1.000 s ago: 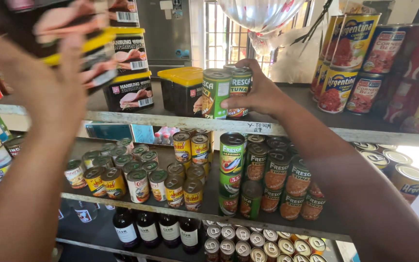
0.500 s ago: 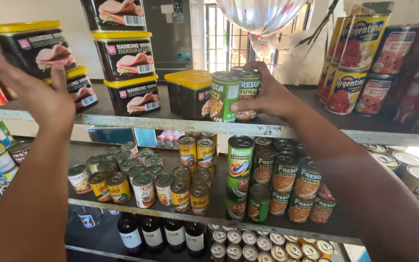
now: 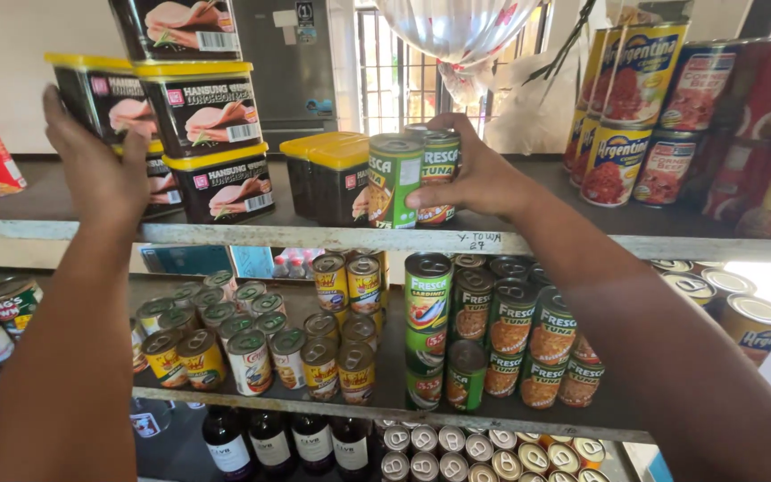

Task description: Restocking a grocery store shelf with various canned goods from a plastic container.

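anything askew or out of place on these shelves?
Mostly tidy. One black tin with a yellow lid, gripped by the left hand, sits tilted and offset beside the stacked tins. Right hand grips upright green cans.

Two hands are up at the top shelf (image 3: 252, 234): the left hand (image 3: 100, 170) and the right hand (image 3: 475, 174). Two green tuna cans (image 3: 396, 181) stand under the right hand. Four black luncheon-meat tins with yellow lids (image 3: 203, 112) are stacked at the left. Four dark bottles (image 3: 269, 442) stand at the bottom.

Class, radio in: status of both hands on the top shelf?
Left hand gripping yellow-lidded meat tin. Right hand around green tuna cans. Nothing blocking.
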